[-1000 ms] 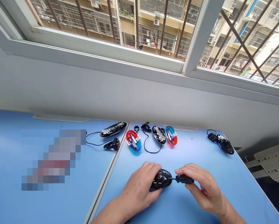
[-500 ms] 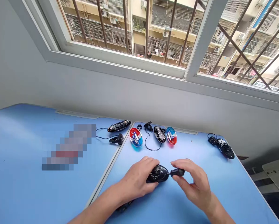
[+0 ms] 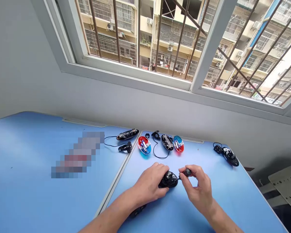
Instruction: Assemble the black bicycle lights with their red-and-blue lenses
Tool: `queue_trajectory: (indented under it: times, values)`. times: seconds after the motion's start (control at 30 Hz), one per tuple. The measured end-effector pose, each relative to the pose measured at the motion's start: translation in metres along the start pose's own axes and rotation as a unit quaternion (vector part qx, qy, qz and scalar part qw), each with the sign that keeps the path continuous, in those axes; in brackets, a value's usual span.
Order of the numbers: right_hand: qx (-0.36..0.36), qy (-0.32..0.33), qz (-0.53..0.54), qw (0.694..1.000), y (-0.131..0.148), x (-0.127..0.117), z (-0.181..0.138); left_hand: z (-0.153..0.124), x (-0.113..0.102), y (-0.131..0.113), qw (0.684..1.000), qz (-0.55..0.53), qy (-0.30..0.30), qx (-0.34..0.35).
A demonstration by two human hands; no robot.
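My left hand (image 3: 151, 182) is closed over a glossy black oval device (image 3: 170, 180), which looks like a bike tail light, and holds it against the table. Between the thumb and fingers of my right hand (image 3: 199, 186) is a small screwdriver (image 3: 188, 172) with a stubby black handle. Its thin shaft points left, and the tip meets the right end of the black device; whether it sits in a screw is too small to tell. Beneath my left forearm a dark object (image 3: 137, 211) lies partly hidden.
Along the back of the blue table (image 3: 233, 197) lie two red-and-blue oval shells (image 3: 144, 145), black oval housings (image 3: 128, 134) and corded black clips (image 3: 125, 147). Another black device (image 3: 230, 156) lies at the right. A blurred patch (image 3: 78, 155) covers something left of the table seam.
The screwdriver's handle has turned and tipped upward in my right fingers, which have closed in around it. My left hand keeps holding the black device. The view has shifted slightly.
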State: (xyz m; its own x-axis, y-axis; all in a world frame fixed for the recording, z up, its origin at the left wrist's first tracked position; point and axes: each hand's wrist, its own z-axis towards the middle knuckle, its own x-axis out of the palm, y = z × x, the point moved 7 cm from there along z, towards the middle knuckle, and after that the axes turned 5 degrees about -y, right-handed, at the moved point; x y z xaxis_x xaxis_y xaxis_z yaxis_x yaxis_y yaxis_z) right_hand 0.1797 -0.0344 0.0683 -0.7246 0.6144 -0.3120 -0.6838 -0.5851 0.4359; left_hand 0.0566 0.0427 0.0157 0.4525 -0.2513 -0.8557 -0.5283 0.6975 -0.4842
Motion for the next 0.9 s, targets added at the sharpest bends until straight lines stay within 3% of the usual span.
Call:
queue_trajectory:
  times: [0.1, 0.23, 0.5, 0.9]
  values:
    - [0.012, 0.026, 0.037, 0.999, -0.005, 0.001, -0.001, 0.0, 0.001, 0.002, 1.0, -0.012, -0.001, -0.005]
    - [-0.038, 0.08, 0.088, 0.992, -0.005, -0.001, 0.0, 0.0, 0.004, 0.007, 1.0, -0.019, 0.004, -0.006]
    - [-0.066, 0.206, 0.084, 0.973, -0.005, -0.008, 0.003, 0.0, 0.009, 0.011, 0.999, -0.05, 0.015, -0.008]
    - [0.001, 0.206, 0.107, 0.973, -0.012, -0.011, 0.006, -0.003, 0.004, 0.003, 0.997, -0.067, 0.028, -0.002]
